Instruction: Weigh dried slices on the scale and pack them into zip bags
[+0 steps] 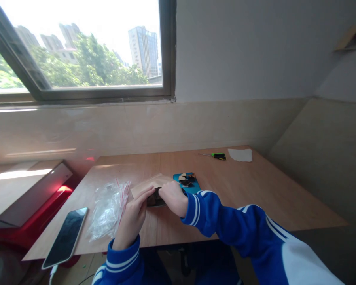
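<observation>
Between my hands, near the front of the table, is a dark, shiny object [156, 201] with a curved lower edge. Its kind I cannot make out. My left hand [136, 209] grips it from the left, the fingers along its upper edge. My right hand [175, 196] is closed at its right side, knuckles up; the fingertips and whatever they pinch are hidden. Just behind lies a sheet of brown paper [150, 183]. A blue tray [197, 186] with small black and tan pieces [186, 179] sits beyond my right hand, partly covered by it.
Clear plastic bags [108, 209] with red edges lie left of my left hand. A phone [67, 237] with a white cable rests at the table's left edge. Toward the back are screwdrivers [215, 155] with green and black handles, and a white sheet [240, 155].
</observation>
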### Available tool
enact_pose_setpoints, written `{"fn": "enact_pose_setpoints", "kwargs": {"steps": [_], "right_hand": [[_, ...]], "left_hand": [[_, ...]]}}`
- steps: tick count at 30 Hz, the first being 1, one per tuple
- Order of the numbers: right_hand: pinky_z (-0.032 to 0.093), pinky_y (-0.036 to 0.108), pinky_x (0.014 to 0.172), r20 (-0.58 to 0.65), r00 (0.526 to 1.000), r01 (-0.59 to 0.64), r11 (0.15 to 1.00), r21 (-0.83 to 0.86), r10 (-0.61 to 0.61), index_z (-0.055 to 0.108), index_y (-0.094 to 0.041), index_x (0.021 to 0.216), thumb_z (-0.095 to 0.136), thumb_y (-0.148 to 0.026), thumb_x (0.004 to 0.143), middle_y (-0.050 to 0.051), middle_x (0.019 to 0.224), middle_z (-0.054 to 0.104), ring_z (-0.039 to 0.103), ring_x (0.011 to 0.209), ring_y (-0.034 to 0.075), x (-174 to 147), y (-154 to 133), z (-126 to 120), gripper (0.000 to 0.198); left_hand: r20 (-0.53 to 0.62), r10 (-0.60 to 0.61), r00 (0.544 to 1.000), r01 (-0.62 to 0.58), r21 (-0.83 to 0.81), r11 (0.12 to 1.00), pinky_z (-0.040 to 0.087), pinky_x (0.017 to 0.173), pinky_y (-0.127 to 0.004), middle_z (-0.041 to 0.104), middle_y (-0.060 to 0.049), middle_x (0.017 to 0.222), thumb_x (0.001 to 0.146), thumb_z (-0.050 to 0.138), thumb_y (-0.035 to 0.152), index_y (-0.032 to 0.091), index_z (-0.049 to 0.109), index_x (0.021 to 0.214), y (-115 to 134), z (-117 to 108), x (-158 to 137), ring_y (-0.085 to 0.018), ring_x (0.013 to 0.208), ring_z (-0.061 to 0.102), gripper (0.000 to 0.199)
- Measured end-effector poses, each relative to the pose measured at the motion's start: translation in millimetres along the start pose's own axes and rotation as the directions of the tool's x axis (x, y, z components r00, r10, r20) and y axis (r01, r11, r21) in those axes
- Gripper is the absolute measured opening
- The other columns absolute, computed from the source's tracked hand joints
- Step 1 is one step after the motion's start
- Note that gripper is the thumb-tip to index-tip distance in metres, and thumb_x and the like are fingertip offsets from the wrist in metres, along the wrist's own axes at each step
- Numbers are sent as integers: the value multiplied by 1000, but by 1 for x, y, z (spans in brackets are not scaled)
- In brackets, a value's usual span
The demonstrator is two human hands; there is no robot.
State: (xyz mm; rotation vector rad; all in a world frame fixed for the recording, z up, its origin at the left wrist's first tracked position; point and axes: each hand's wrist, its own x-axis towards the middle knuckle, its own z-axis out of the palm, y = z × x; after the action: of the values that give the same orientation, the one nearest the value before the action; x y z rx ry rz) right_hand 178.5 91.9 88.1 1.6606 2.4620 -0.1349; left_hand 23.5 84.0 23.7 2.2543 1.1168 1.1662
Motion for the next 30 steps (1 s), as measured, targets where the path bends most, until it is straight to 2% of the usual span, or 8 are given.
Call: {"fn": "enact_pose_setpoints", "kwargs": {"steps": [9, 14, 17, 21, 26, 28, 30], "right_hand": [[56, 33, 71, -78, 990, 115, 993, 14, -114, 69, -10, 95, 46, -3, 92, 15, 96, 75, 72, 93, 26, -5, 6, -9, 24], [53, 31, 74, -253, 947, 204, 979, -1, -198, 67, -12, 98, 49, -13, 94, 13, 87, 75, 72, 89, 25, -14, 17, -8, 19], [53, 30, 70, -255, 954, 164, 986, 9, -157, 67, -15, 94, 56, -21, 93, 11, 87, 75, 72, 85, 25, -22, 25, -9, 13], [49, 27, 65, -286, 955, 100, 993, 61, -79, 66, -20, 99, 57, -29, 93, 8, 87, 75, 72, 83, 24, -30, 32, -9, 15], [44, 23, 63, -380, 924, 127, 971, 201, -42, 67, -23, 102, 54, -31, 95, 5, 87, 74, 71, 82, 20, -36, 35, 1, 17], [41, 21, 61, -422, 906, 137, 942, 305, 5, 69, -24, 101, 55, -32, 94, 2, 78, 73, 70, 74, 17, -40, 40, 9, 18], [38, 20, 57, -451, 887, 139, 878, 457, 94, 71, -25, 97, 59, -34, 92, -2, 62, 65, 64, 60, 13, -44, 52, 19, 16]], "left_hand": [[-32, 10, 999, -9, 35, 999, 52, 100, -36, 67, -5, 125, 91, 40, 16, 21, 65, 117, 3, -4, 1, -19, 118, 62, 36], [-42, 14, 999, -12, 32, 999, 48, 104, -39, 68, -4, 124, 91, 42, 17, 22, 66, 115, -1, -8, 1, -19, 116, 63, 35], [-57, 16, 998, -16, 17, 1000, 47, 106, -40, 69, -4, 123, 91, 42, 17, 23, 66, 116, -2, -7, 0, -19, 114, 64, 35], [-57, -8, 998, 10, 37, 999, 39, 112, -45, 68, -2, 123, 91, 43, 17, 26, 65, 118, -3, -6, -1, -20, 118, 62, 36], [-39, -43, 998, 44, 19, 999, 49, 104, -40, 68, -2, 124, 92, 42, 20, 25, 66, 117, 1, -8, -1, -20, 118, 62, 35], [-33, -46, 998, 46, 15, 999, 51, 101, -39, 68, -3, 123, 92, 42, 21, 25, 66, 117, 2, -10, -1, -20, 116, 63, 35], [-36, -47, 998, 48, 19, 999, 50, 102, -40, 68, -3, 124, 92, 42, 21, 24, 65, 117, 1, -10, -1, -20, 117, 62, 35]]}}
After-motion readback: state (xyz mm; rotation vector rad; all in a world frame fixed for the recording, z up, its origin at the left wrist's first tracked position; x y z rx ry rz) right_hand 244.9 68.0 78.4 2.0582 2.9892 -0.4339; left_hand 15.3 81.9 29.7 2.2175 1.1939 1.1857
